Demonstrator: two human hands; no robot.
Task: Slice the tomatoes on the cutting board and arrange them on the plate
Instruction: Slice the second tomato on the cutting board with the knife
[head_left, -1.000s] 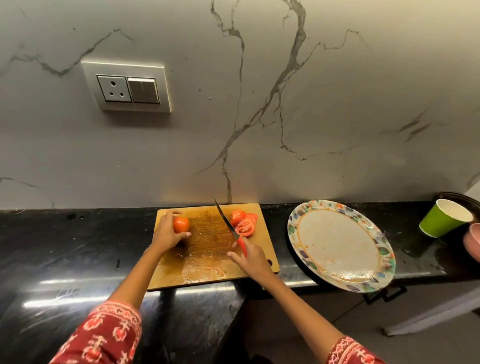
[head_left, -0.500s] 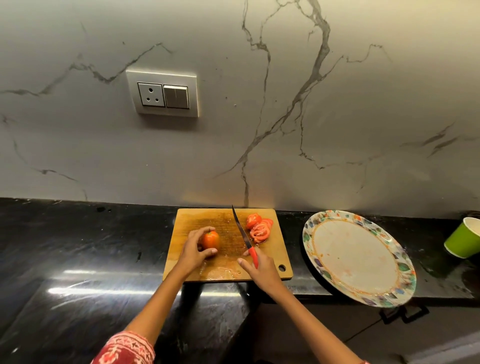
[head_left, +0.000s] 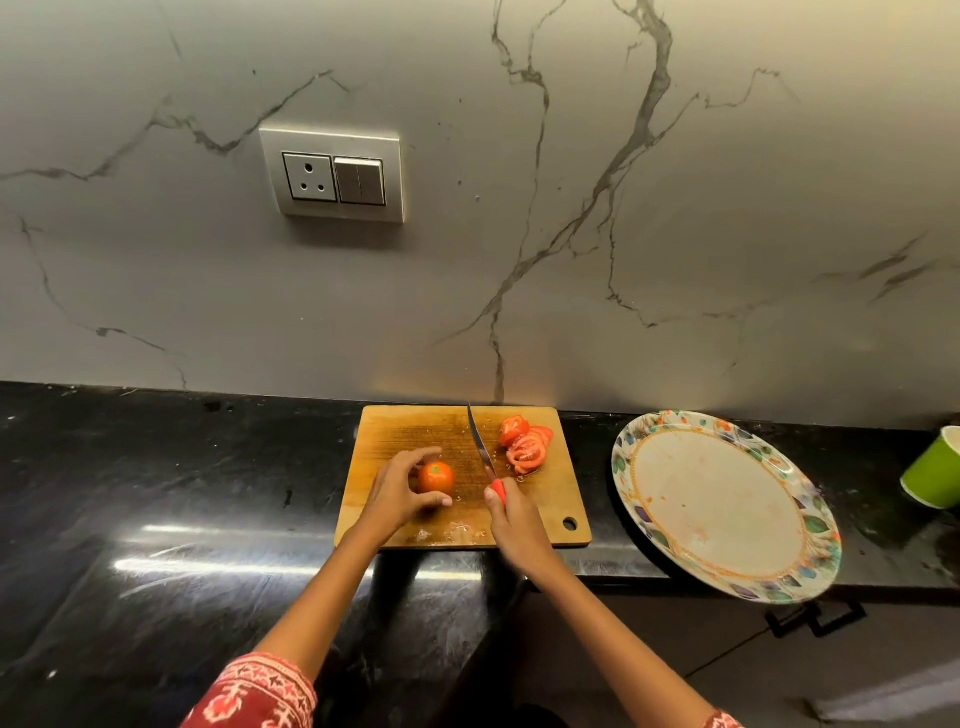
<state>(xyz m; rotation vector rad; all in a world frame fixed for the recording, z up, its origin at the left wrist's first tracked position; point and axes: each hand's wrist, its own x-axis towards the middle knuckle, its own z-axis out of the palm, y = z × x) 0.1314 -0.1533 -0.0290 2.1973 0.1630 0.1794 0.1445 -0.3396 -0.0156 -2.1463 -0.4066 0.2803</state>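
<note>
While a person leans over a glossy black tabletop (head_left: 156, 519), a wooden cutting board (head_left: 395, 431) lies flat against the foot of a grey marble-veined wall (head_left: 675, 208). The left hand (head_left: 397, 491) curls around a whole tomato (head_left: 435, 478) resting near the middle of the board, thumb on its near side and fingers arched over its far side, so the grip is closed on the fruit. The right hand (head_left: 514, 514) is clenched around the red handle of a knife (head_left: 482, 449), whose narrow blade points away from the person toward the wall, standing just right of the whole tomato and not touching it. A small pile of tomato slices (head_left: 525, 448) lies overlapping in the board's far right corner, just right of the blade. Well to the right of the board sits a large round plate (head_left: 779, 584) with a colourful leaf-patterned rim, its near edge reaching past the front of the tabletop; it holds no slices. A green cup (head_left: 935, 470) stands at the far right edge of view. On the wall, up and to the left, is a socket and switch panel (head_left: 332, 176). Red patterned sleeves (head_left: 254, 693) show at the bottom.
</note>
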